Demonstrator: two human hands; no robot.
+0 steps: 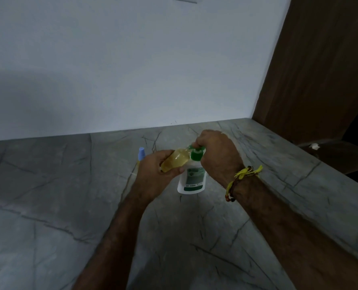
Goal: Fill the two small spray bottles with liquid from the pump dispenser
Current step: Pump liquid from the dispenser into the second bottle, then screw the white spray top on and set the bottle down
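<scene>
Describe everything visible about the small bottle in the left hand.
The small bottle is clear plastic, looks mostly full of yellowish liquid, and has no cap. It is tilted, its mouth up against the green pump head of the white dispenser. The left hand holds its body; the right hand is on the pump.

Second spray bottle (pixel 141 155) mostly hidden behind left hand (pixel 153 176) (only blue cap shows).

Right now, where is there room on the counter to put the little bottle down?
Bare marble counter lies left of the left hand, and more nearer you, between the forearms. It is crowded around the pump dispenser, with the blue-capped spray bottle behind the left hand.
</scene>
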